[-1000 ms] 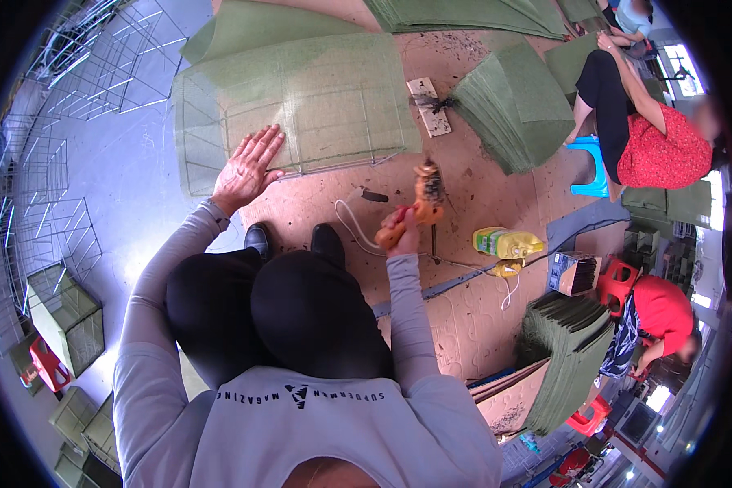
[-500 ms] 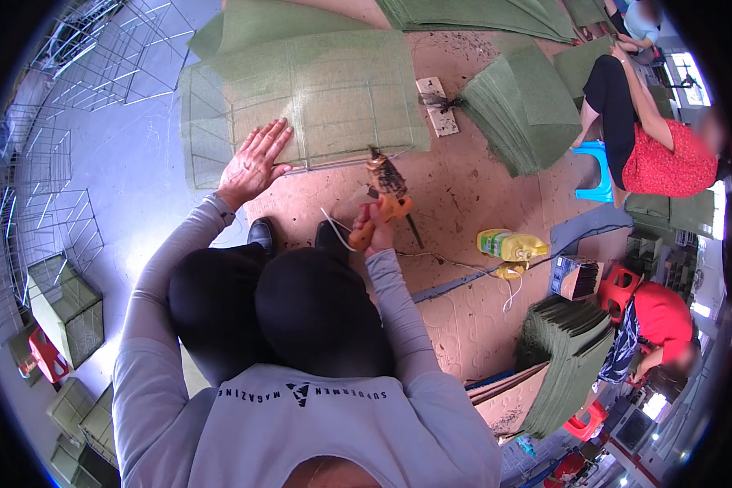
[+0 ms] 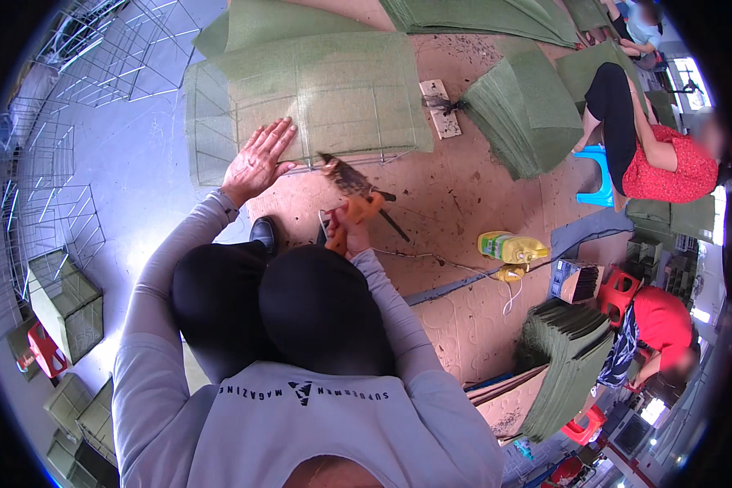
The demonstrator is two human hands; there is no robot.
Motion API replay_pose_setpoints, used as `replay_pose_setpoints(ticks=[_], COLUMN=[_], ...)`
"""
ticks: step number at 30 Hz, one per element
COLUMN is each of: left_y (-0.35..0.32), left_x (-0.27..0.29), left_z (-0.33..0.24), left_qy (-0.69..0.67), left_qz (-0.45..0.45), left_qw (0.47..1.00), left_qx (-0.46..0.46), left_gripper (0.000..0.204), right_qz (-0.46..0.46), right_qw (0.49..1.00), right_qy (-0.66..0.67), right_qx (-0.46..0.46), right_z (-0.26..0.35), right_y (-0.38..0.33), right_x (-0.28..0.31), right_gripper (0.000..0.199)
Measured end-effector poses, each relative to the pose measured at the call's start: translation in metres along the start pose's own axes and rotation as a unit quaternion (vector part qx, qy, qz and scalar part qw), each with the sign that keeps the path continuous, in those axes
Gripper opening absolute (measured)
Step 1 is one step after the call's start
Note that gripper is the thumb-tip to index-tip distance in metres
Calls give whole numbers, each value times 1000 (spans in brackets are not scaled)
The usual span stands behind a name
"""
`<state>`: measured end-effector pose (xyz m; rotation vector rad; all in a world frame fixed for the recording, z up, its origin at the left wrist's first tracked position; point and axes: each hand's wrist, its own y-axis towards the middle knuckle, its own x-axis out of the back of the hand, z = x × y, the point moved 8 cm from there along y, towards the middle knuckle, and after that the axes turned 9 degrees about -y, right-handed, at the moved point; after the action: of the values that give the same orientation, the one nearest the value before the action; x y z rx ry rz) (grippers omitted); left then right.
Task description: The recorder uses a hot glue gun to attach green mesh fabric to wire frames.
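A thin green mesh sheet (image 3: 358, 89) lies over a wire frame (image 3: 386, 154), whose bars show through it. My left hand (image 3: 260, 159) rests flat on the sheet near its front edge, fingers stretched out. Wrapped round an orange handle, my right hand (image 3: 348, 232) grips a hot glue gun (image 3: 364, 205) with a dark, crusted front end. Its tip points up and left, close to the sheet's near edge just right of my left hand; whether it touches cannot be told. A dark stick juts from the gun's rear, and a cord trails to the right.
A yellow bottle (image 3: 512, 246) stands right of the gun. Stacked green sheets (image 3: 516, 114) and a pale board (image 3: 441, 110) lie beyond. More sheets (image 3: 569, 366) are piled at lower right. Wire frames (image 3: 57, 211) stand at left. Co-workers sit at right, one by a blue stool (image 3: 595, 175).
My right hand has moved left with the glue gun, its tip travelling along the sheet's near edge toward my left hand. The left hand keeps its place on the sheet.
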<state>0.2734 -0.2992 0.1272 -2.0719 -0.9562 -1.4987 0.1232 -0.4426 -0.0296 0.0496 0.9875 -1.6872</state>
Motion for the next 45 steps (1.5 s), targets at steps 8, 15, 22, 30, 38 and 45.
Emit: replay_pose_setpoints(ticks=[8, 15, 22, 30, 38, 45], left_y=[0, 0, 1, 3, 11, 33], left_x=[-1, -3, -1, -2, -4, -2], left_z=[2, 4, 2, 3, 6, 17], left_qy=[-7, 2, 8, 4, 0, -36], left_qz=[-1, -7, -10, -12, -38, -89], left_qw=[1000, 1000, 1000, 1000, 999, 992], left_qx=[11, 9, 7, 10, 29, 82], left_gripper=[66, 66, 64, 65, 66, 65], right_qz=[-22, -46, -5, -43, -70, -91], right_qw=[996, 987, 999, 992, 989, 989], right_qy=[68, 119, 37, 75, 49, 18], right_qx=[48, 96, 22, 87, 118, 114], right_z=[33, 62, 21, 51, 83, 125], right_y=[2, 10, 1, 12, 36, 85], right_x=[26, 62, 14, 51, 74, 57], right_gripper=[17, 19, 19, 18, 23, 27])
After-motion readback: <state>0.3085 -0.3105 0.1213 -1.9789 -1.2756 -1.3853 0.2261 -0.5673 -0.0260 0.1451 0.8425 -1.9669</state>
